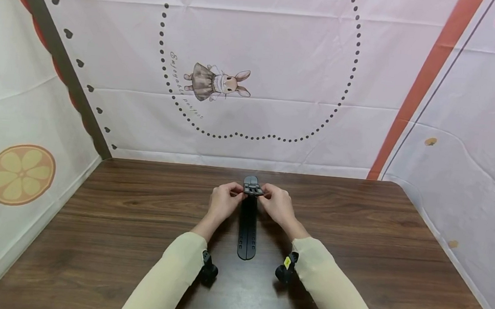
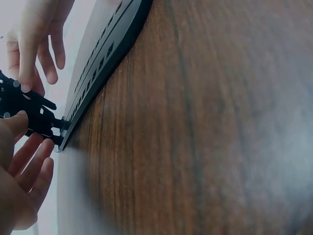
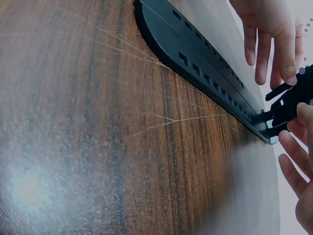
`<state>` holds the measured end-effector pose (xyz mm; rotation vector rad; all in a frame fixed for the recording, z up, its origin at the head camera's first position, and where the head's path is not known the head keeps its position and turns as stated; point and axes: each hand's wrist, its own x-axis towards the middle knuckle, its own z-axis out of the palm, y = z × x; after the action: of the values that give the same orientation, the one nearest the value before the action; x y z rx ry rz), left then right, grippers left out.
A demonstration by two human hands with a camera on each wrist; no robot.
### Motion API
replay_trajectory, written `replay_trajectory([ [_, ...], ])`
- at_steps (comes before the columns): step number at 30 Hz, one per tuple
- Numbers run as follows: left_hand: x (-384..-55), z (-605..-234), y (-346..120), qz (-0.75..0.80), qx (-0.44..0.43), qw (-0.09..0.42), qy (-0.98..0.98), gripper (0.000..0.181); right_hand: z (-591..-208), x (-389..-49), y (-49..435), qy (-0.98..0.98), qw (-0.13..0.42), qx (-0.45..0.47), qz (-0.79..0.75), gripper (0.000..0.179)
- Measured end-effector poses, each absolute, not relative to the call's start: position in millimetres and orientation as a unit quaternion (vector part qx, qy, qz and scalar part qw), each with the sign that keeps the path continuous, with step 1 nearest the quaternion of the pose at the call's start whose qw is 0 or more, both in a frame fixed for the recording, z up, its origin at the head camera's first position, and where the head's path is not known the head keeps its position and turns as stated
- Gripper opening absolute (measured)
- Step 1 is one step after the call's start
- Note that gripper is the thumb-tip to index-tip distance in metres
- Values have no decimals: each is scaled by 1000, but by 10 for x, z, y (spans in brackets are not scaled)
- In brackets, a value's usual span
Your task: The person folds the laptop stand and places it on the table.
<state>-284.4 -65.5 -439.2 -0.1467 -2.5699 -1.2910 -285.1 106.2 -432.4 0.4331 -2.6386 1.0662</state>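
A black folding stand stands near the table's far edge in the head view. Its long, flat slotted base (image 1: 247, 230) lies on the table, pointing back toward me. At the far end a hinged upper part (image 1: 253, 189) rises from that base; both wrist views show it joined there by short arms. My left hand (image 1: 224, 200) pinches the upper part's left side between thumb and fingers. On the opposite side my right hand (image 1: 278, 205) pinches it likewise. In the left wrist view, some fingers of the right hand (image 2: 41, 36) hang loose below its grip.
The brown wooden table (image 1: 133, 242) spreads around the stand. A printed white cloth (image 1: 282, 54) hangs behind the table's far edge and along both sides. Each wrist carries a small black camera, one on the left (image 1: 208, 269) and one on the right (image 1: 285, 270).
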Motion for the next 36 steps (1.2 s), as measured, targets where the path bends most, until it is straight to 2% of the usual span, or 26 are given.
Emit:
replay_trajectory([
  [11,-2855,-4379,-608,-433,-25,145,-889,8,-4319,-2844,1045,-919,173,151,320,6],
  [23,-2848,-4360,-576,-402,0,184,-897,5,-4307,-2853,1034,-924,209,154,280,9],
  [28,-2844,-4351,-567,-398,-10,200,-895,12,-4307,-2868,1039,-928,207,147,274,11],
  [36,-2841,-4333,-560,-389,-36,203,-898,16,-4296,-2857,1031,-929,181,131,295,28],
])
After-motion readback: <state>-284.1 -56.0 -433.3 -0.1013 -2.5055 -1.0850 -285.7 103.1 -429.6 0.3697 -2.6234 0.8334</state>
